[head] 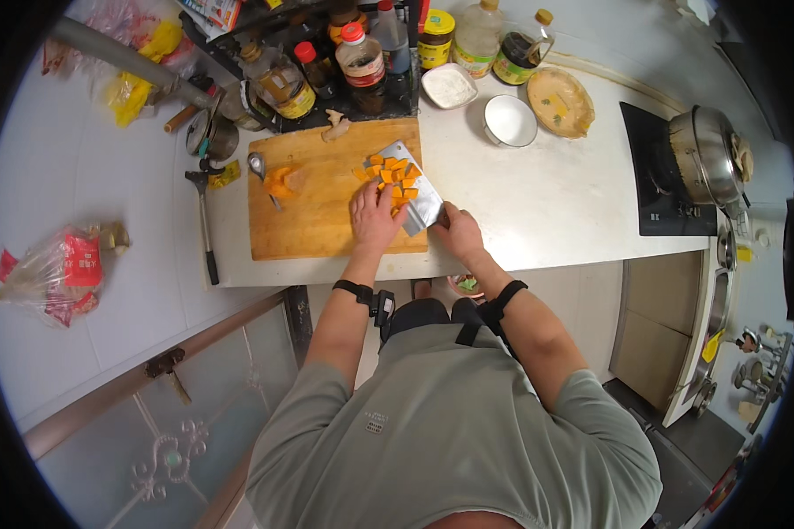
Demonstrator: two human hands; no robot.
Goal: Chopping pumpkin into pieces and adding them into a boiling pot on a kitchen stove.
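Note:
A cleaver lies flat and slantwise over the right side of a wooden cutting board. My right hand grips it at its lower right end, by the board's edge; the handle is hidden in the fist. Orange chunks, which look like pumpkin, are heaped on the blade, with a few at its left edge. Against the near side of the heap rests my left hand, its thumb apart from the fingers, covering some chunks. Stringy orange pulp and a metal spoon are at the board's left.
Ginger sits at the board's back edge, before a black rack with several bottles. A white bowl, a dish of white powder and a yellowish plate stand back right. Far right, a steel pot is on a black cooktop.

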